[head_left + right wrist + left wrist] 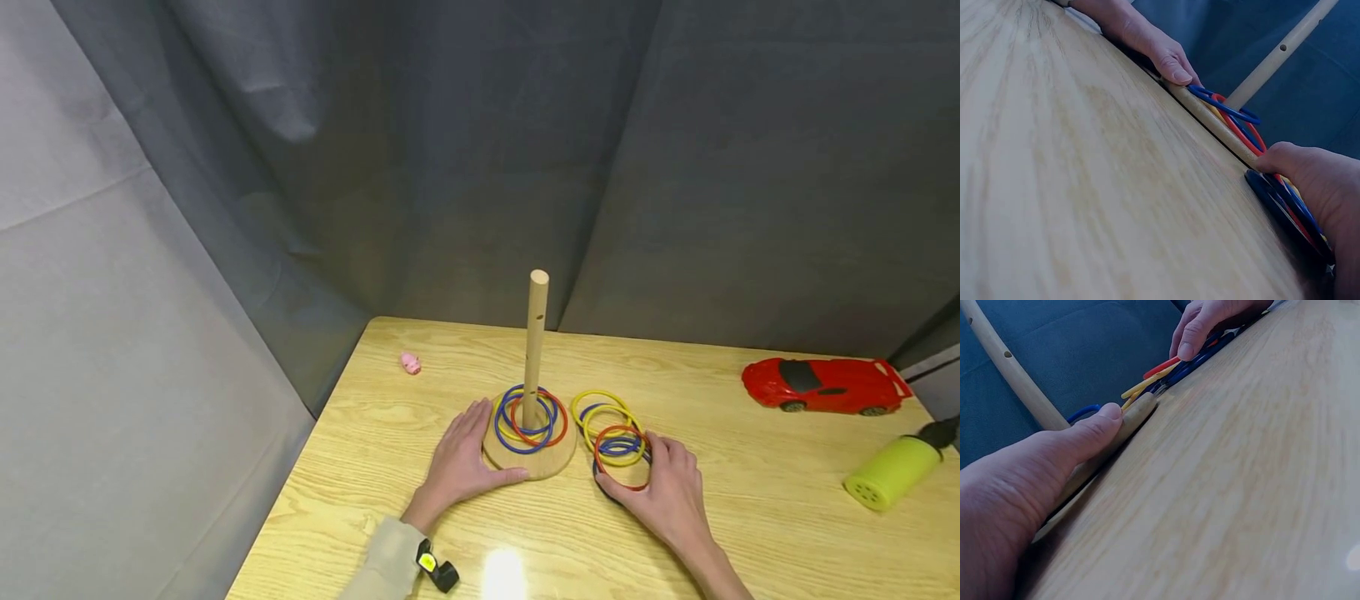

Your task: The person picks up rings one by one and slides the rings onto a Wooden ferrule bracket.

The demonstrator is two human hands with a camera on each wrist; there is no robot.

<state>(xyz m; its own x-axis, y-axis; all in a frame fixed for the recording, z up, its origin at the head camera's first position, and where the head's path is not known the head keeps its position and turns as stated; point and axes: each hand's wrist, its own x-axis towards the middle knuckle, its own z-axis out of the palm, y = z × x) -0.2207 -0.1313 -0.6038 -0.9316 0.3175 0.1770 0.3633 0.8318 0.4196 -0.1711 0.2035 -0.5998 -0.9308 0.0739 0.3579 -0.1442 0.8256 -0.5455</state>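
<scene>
A wooden peg (536, 350) stands upright on a round wooden base (557, 458), with several blue, red and yellow rings lying round its foot. My left hand (463, 458) holds the base's left side, fingers along the far edge and thumb along the near edge. Right of the base is a loose, overlapping pile of rings, among them a yellow ring (596, 392). Over the pile's near end, my right hand (671, 492) grips a red ring (621, 427) between thumb and fingers. Dark blue rings (1285, 212) lie under that hand in the right wrist view.
A small pink toy pig (410, 363) lies at the back left of the wooden table (360, 500). To the far right are a red toy car (825, 387) and a yellow-green cylinder (892, 472) with a black end. A dark curtain (480, 167) hangs behind the table.
</scene>
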